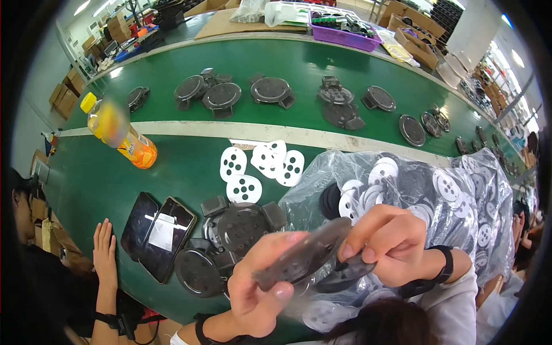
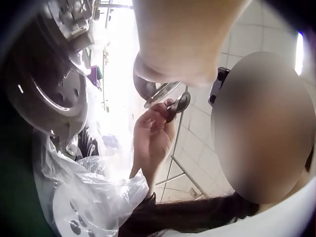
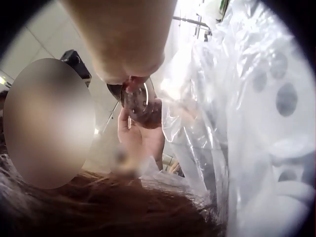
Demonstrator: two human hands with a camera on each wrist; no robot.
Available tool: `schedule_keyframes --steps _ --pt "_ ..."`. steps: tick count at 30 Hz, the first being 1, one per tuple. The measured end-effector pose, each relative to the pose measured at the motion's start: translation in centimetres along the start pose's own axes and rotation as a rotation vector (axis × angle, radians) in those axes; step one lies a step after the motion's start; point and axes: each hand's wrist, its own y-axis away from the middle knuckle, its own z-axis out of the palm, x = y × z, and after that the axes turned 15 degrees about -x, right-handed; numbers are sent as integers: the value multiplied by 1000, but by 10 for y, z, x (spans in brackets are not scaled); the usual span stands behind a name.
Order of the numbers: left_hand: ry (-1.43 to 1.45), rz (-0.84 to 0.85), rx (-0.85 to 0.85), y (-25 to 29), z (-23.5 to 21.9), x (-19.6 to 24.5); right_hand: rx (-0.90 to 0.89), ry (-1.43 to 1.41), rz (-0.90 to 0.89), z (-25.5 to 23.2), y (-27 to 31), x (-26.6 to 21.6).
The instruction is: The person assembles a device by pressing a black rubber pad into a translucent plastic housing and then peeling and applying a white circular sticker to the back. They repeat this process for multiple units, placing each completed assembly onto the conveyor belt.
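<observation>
In the head view my left hand (image 1: 259,287) grips a round dark grey plastic disc (image 1: 305,253) by its edge, thumb on the near side. The disc is tilted up over the table. Beside it, my right hand (image 1: 394,244) pinches a thin black rounded piece (image 1: 345,275) between thumb and fingers, close against the disc. Left of the hands sit dark round parts with block-shaped arms (image 1: 244,227). In the right wrist view the disc (image 3: 139,106) shows between both hands.
A clear plastic bag (image 1: 305,195) of white and black holed discs covers the right side. White holed pads (image 1: 244,188), two phones (image 1: 167,238) and an orange drink bottle (image 1: 135,146) lie or stand leftward. Another person's hand (image 1: 104,253) rests at the table edge. More dark parts (image 1: 270,90) line the back.
</observation>
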Motion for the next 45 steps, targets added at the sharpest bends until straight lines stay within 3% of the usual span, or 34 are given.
schedule_keyframes --steps 3,5,8,10,14,19,22,26,28,32,45 --pt "35 -15 109 0 7 5 57 -130 -87 1 0 0" --pt "40 -18 127 4 8 3 -99 25 -147 -5 -3 -5" --pt "61 -51 214 9 9 -2 -82 33 -152 -3 -4 -6" --pt "24 90 -28 -1 4 0 -93 44 -160 -6 -8 -7" --pt "-95 51 -273 -11 -10 10 -84 48 -184 -7 -9 -6" --pt "-91 151 -274 -9 -14 0 -143 163 -207 -10 -7 -8" --pt "-183 411 -347 -16 -21 -14 -102 193 -243 -7 -9 -8" --pt "-231 382 -216 -15 -10 -4 -84 195 -267 -6 -9 -6" --pt "-62 125 -285 -9 -14 4 -89 226 -188 -6 -9 -13" --pt "-51 147 -272 -13 -17 3 -89 295 -71 -5 -7 -21" --pt "-73 115 -291 -14 -14 4 7 300 0 -1 -4 -25"
